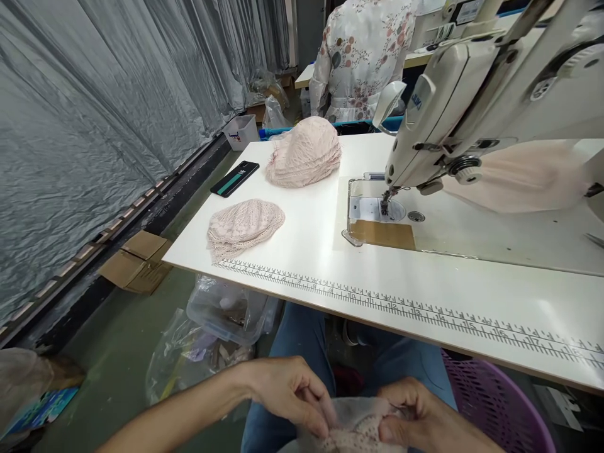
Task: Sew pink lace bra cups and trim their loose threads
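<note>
Over my lap, at the bottom of the head view, both hands grip a pale pink lace piece [356,438] with sheer fabric along it. My left hand [295,393] pinches its left side between thumb and fingers. At the right side, my right hand [415,412] has thumb and fingers closed on the same piece. Its lower part is cut off by the frame edge. On the table [302,251] above lie a small stack of pink lace pieces [245,223] and a taller heap of pink lace cups [306,151].
A white sewing machine [448,113] stands at the right of the table, pink fabric [519,176] behind it. A dark phone [234,178] lies near the left edge. Below are a plastic bin [226,308], a cardboard box [136,261] and a purple basket [495,409]. A person [363,56] sits ahead.
</note>
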A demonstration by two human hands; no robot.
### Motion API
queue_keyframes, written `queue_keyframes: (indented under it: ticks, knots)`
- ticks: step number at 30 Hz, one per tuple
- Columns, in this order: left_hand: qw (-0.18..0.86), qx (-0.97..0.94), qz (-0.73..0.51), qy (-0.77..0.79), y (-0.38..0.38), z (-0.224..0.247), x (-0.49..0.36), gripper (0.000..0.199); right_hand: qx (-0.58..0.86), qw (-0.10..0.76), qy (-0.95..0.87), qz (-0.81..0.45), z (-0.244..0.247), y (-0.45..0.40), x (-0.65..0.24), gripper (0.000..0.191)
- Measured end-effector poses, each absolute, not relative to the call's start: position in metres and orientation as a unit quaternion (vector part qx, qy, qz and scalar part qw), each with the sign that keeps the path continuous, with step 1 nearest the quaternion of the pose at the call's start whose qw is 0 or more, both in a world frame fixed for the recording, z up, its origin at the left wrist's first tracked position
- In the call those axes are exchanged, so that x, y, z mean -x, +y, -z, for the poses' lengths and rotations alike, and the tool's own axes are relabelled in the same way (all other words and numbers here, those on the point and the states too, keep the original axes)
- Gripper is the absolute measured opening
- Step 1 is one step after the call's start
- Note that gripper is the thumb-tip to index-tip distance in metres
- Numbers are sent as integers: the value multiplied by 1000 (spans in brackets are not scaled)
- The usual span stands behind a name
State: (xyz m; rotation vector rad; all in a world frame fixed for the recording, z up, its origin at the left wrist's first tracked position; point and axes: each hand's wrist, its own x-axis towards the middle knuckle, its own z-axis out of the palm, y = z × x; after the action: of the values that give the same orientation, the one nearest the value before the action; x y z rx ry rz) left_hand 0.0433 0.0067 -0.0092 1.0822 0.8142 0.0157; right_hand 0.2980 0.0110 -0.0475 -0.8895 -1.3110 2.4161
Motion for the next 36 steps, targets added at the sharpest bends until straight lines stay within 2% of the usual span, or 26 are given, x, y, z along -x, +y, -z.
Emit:
queue_keyframes:
  ticks: [8, 15, 19, 28, 32, 36]
  knots:
    - [805, -473, -26, 357, 4, 24, -38, 74, 314, 105, -439, -835, 60, 12, -309, 31]
    - [775, -508, -11, 376, 2, 22, -45, 80, 327, 103, -460, -819, 51, 10, -301, 33]
    - [741, -544, 4, 394, 1, 23, -48, 77, 332, 113, -465, -813, 53, 12, -306, 31]
    - [807, -484, -5, 338, 4, 30, -38, 86, 326, 113, -460, -818, 61, 14, -309, 30]
    - [787, -494, -7, 369, 3, 29, -48, 81, 330, 102, -473, -811, 56, 13, -303, 36]
    - [758, -497, -38, 421, 2, 29, -58, 66, 340, 93, -490, -797, 46, 13, -304, 40]
